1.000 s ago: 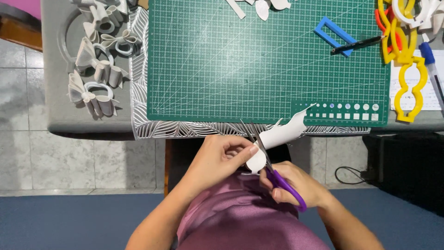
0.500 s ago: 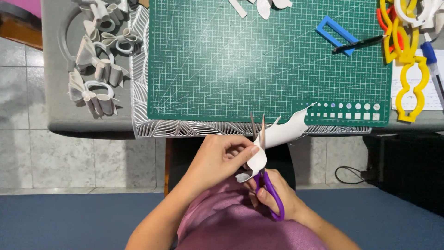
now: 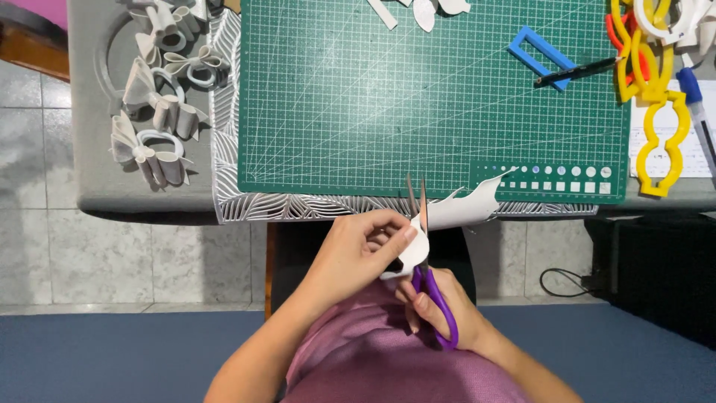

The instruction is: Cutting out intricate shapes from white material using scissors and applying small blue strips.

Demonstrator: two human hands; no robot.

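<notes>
A white paper strip [image 3: 447, 213] is being cut just off the tabletop [image 3: 97, 186] edge: it is pinched by the left hand [image 3: 358, 250], while purple-handled scissors [image 3: 425, 261] are gripped by the right hand [image 3: 440, 310], blades apparently parted. Closing them along the curve seems next.

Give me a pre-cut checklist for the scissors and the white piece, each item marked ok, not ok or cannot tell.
1. Left hand grips the white piece: ok, fingers pinch it near the blades.
2. Right hand is in the purple-handled scissors: ok, fingers are through the loops.
3. Blades open and set on the piece: ok, the two tips stand slightly apart above its edge.
4. Left fingertips clear of the blades: cannot tell, they sit very close to the cut line.
5. Cut follows a marked line: cannot tell, no line shows on the piece.
6. Piece free of the green cutting mat: ok, it is held in front of the table edge.
</notes>
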